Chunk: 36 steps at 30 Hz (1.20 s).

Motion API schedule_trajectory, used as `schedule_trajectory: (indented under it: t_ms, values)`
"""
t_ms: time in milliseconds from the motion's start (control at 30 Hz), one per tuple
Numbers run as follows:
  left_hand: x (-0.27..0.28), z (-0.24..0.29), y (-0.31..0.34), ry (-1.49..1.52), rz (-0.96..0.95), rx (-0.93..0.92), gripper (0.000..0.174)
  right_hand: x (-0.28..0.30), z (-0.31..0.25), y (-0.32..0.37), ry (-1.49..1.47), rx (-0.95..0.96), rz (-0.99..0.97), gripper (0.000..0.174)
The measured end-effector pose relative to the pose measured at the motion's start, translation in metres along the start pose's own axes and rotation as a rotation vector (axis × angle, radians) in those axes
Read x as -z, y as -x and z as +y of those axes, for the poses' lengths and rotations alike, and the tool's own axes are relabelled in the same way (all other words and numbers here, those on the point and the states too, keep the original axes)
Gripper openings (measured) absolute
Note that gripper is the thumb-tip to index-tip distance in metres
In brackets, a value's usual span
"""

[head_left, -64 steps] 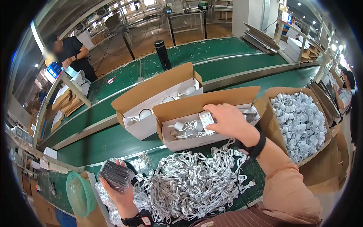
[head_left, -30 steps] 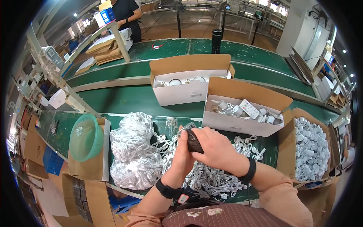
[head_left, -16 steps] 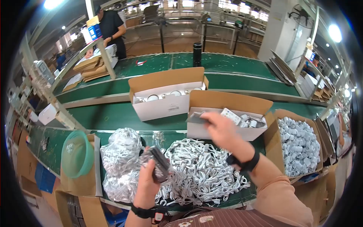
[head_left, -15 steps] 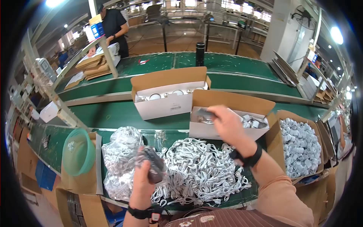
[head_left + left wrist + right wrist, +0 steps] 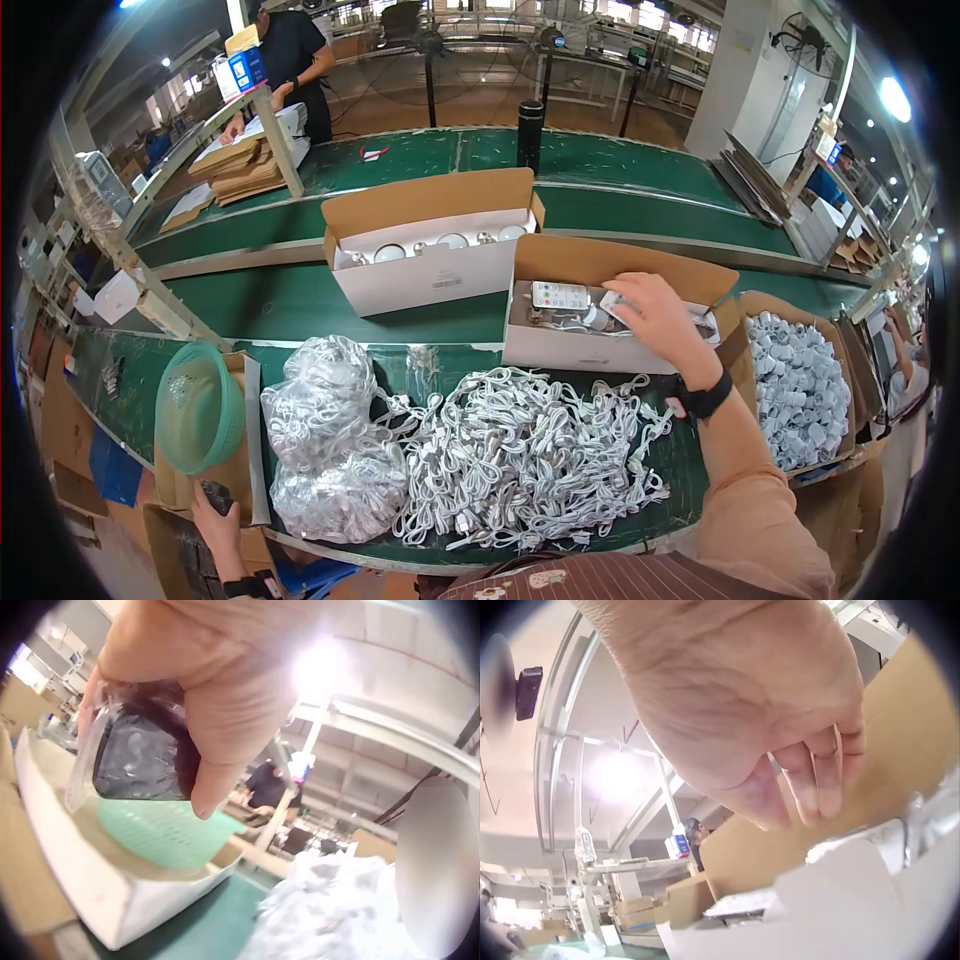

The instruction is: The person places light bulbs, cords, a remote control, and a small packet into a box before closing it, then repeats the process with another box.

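Green tabletop [image 5: 685, 470], hidden through most of its middle by a loose heap of white cables [image 5: 530, 460], single strands hard to follow. At the far edge, right of centre, an open white box [image 5: 580, 350], flap raised, right end partly behind fingers and wrist; farther back to its left, a second open box [image 5: 420, 285], with round bulbs [image 5: 390, 253] visible only in their upper parts. At the right edge, a brown carton [image 5: 737, 350] full of small white pieces [image 5: 800, 395]. Left of the heap, clear bags [image 5: 330, 430] of white cable, blurred by plastic glare; by the left edge, a tilted green basket [image 5: 195, 410] against an open carton [image 5: 253, 430]. Over the nearer box, right hand [image 5: 655, 310], fingers bent down, tips partly hidden; a white piece beneath, too covered to name; grip clamped or merely touching, cannot tell. Just in front of the open carton, near the tabletop's front left corner, left hand [image 5: 220, 530], grip clamped on a dark block [image 5: 142, 757] in clear wrap, far fingers mostly hidden behind it. In the nearer box's left part, a white remote [image 5: 560, 296], print too small to read.
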<state>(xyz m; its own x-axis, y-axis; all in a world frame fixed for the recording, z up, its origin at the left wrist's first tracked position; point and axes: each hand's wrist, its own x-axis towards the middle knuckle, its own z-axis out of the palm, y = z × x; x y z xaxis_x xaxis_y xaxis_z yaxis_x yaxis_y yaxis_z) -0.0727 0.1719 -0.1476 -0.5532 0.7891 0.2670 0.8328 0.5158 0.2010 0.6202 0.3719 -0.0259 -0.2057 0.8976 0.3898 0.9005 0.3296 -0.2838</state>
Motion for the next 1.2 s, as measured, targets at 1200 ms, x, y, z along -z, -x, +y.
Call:
schedule_trajectory:
  t_ms: [1200]
  values:
    - [0.003, 0.102, -0.031, -0.130, 0.044, -0.273, 0.039, -0.003, 0.024, 0.042, 0.220, 0.220, 0.014, 0.017]
